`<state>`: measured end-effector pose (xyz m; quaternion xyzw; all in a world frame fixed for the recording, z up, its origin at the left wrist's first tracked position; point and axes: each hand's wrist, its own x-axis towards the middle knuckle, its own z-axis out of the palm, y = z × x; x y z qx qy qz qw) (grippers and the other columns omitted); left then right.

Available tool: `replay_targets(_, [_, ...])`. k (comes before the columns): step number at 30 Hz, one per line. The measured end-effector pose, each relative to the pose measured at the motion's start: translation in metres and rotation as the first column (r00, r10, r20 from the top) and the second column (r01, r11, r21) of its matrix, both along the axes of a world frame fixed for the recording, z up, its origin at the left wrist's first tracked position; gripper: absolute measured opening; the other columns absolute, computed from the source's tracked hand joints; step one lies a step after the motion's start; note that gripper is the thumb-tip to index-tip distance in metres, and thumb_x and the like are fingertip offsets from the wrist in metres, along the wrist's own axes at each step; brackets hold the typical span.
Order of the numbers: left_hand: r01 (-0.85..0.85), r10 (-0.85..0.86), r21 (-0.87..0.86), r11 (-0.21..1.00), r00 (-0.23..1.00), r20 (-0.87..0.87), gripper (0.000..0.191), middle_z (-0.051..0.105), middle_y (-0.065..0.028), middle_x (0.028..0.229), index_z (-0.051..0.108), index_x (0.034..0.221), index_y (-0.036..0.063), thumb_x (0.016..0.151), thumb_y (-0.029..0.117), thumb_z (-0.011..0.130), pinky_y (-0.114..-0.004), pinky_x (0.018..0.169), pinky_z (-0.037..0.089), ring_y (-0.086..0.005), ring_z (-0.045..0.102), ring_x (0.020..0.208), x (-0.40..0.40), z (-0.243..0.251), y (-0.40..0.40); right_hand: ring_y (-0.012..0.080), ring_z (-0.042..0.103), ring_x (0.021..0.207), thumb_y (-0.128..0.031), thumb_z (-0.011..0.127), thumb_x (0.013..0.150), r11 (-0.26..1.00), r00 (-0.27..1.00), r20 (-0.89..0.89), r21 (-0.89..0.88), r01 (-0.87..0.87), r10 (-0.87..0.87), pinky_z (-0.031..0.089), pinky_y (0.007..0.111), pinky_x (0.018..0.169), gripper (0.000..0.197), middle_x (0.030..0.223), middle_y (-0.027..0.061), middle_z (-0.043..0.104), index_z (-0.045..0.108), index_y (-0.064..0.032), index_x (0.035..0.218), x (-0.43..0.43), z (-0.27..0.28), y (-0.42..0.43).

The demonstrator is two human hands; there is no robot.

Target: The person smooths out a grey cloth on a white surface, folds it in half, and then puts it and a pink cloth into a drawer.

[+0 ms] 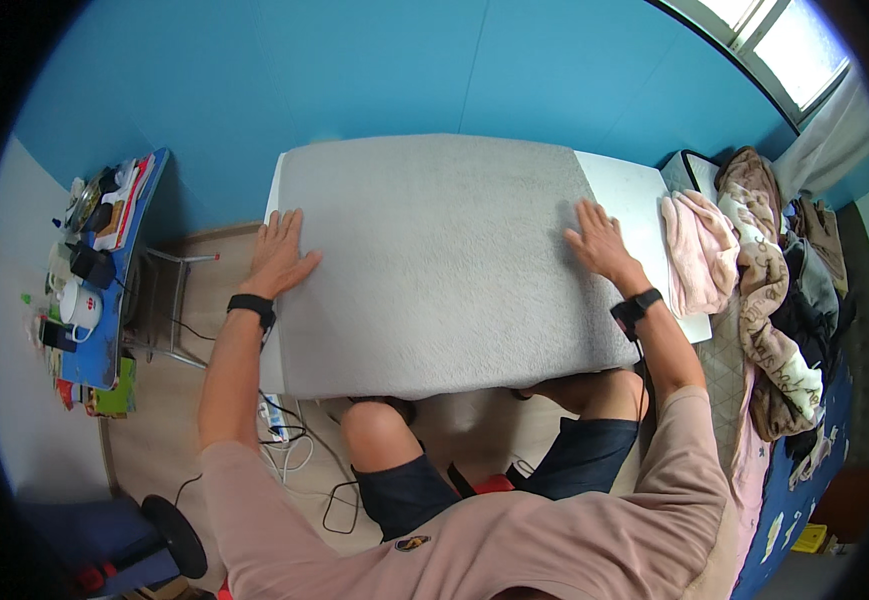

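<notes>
A grey fleecy cloth (434, 262) lies spread over a white table (629, 187) in front of me, looking mostly flat. On its left edge rests my left hand (279, 255), palm down, fingers pointing away from me and thumb out over the cloth. My right hand (601, 240) is palm down at the cloth's right side, near where the white tabletop shows, with its fingers apart. Neither hand holds anything. Each wrist wears a black band with a device. A crumpled pale pink cloth (697, 251) lies at the table's right end.
To the left, a blue folding table (111, 300) carries a white enamel mug (80, 306), a black adapter and papers. Cables and a power strip (273, 420) lie on the floor. At right stands a bed with a rumpled patterned blanket (764, 285) and clothes. A blue wall (374, 75) runs behind the table.
</notes>
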<state>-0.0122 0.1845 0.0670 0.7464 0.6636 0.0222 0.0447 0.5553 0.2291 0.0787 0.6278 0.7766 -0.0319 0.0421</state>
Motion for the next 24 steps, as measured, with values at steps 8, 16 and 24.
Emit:
replay_targets(8, [-0.143, 0.142, 0.040, 0.989, 0.990, 0.027, 0.081, 0.020, -0.0191, 0.163, 0.022, 0.156, 0.0023, 0.097, 0.052, 0.048, -0.049, 0.122, 0.014, -0.0385, 0.014, 0.151, -0.006, -0.067, 0.038, 0.0406, 0.018, 0.150, -0.049, 0.037, 0.101, 0.896, 0.869, -0.225, 0.058, -0.440, 0.441, 0.018, 0.057, 0.120, 0.070, 0.161, 0.0210, 0.024, 0.028, -0.0012, 0.152, -0.260, 0.003, 0.047])
replay_targets(16, [-0.144, 0.144, -0.026, 0.989, 0.989, 0.035, 0.080, 0.015, -0.0168, 0.165, 0.019, 0.158, 0.0063, 0.097, 0.050, 0.049, -0.048, 0.122, 0.010, -0.0364, 0.008, 0.152, -0.005, -0.056, 0.040, 0.0326, 0.012, 0.152, -0.050, 0.029, 0.104, 0.803, 0.778, -0.210, 0.070, -0.592, 0.592, 0.011, 0.053, 0.121, 0.069, 0.164, 0.0112, 0.020, 0.021, -0.0079, 0.157, -0.344, -0.060, 0.059])
replay_targets(24, [-0.066, 0.063, 0.051, 0.996, 0.996, 0.063, 0.075, 0.020, -0.0228, 0.162, 0.024, 0.155, 0.0011, 0.098, 0.040, 0.052, -0.050, 0.121, 0.011, -0.0407, 0.014, 0.150, -0.016, -0.066, 0.038, 0.0309, 0.015, 0.152, -0.050, 0.028, 0.104, 0.946, 0.925, -0.207, 0.127, -0.299, 0.320, 0.011, 0.052, 0.122, 0.067, 0.163, 0.0113, 0.025, 0.023, -0.0099, 0.157, -0.146, -0.061, 0.098])
